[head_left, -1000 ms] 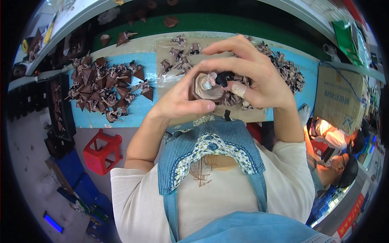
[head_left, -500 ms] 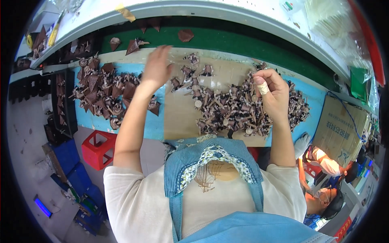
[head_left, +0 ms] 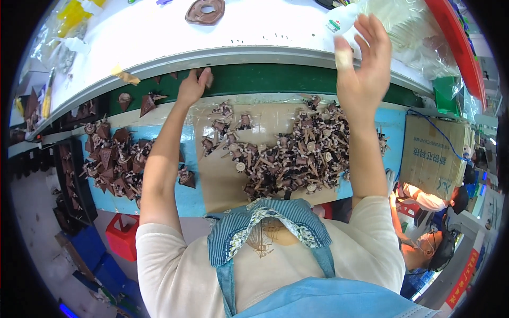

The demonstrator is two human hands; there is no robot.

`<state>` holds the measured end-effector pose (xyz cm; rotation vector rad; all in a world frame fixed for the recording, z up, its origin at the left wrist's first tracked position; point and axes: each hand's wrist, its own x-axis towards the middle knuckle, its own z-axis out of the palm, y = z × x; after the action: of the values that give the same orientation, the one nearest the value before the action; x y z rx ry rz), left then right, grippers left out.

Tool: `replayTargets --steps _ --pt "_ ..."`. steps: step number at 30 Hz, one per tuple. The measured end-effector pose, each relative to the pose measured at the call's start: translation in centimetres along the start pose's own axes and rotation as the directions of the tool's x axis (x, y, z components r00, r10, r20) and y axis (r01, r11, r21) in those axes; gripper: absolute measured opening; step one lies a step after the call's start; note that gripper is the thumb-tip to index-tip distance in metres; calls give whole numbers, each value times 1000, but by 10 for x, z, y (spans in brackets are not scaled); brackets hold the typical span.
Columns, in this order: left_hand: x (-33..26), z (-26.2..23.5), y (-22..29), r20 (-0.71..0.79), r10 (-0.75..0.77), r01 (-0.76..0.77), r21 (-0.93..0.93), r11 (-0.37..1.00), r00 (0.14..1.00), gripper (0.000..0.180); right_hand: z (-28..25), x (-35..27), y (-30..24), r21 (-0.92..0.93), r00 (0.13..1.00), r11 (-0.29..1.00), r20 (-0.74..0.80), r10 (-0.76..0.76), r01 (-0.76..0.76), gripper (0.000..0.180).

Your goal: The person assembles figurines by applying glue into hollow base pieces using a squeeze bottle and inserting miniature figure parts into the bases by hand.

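My left hand (head_left: pixel 195 86) reaches over the green strip, just under the white shelf's front edge. Its fingers are curled; whatever they hold, if anything, is hidden. My right hand (head_left: pixel 365 69) is raised in front of the shelf with fingers apart and nothing in them; pale tape wraps the thumb. Below it spreads a heap of small brown and cream figure-like parts (head_left: pixel 286 159) on brown board. To the left, a pile of brown pointed pieces with figure-like parts (head_left: pixel 114 159) lies on the blue surface. Two more pointed pieces (head_left: pixel 148 105) rest on the green strip (head_left: pixel 265 82).
The white shelf (head_left: pixel 254 40) crosses the far side, bearing a brown ring-shaped piece (head_left: pixel 204 11) and clear plastic bags (head_left: pixel 408 37). A black tray (head_left: pixel 77 180) stands left, above a red stool (head_left: pixel 123 236). At right are a cardboard box (head_left: pixel 435 153) and other people (head_left: pixel 424 244).
My left hand has moved from above the board onto the green strip, where a brown piece lay that no longer shows. My right hand has risen from the heap and its fingers have spread.
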<state>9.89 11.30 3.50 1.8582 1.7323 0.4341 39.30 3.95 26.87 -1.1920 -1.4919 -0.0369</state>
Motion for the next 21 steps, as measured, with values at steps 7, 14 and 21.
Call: replayTargets --steps 7,14,21 --pt "-128 -41 109 362 134 343 -928 144 923 61 0 6 -23 411 962 870 131 240 -273 28" --pt "-214 -58 145 63 411 54 -998 34 909 58 -73 -46 -76 266 781 837 564 268 -479 34" --pt "-246 -84 168 244 497 250 -967 57 832 68 -119 -59 -115 182 715 970 699 -14 -160 34"
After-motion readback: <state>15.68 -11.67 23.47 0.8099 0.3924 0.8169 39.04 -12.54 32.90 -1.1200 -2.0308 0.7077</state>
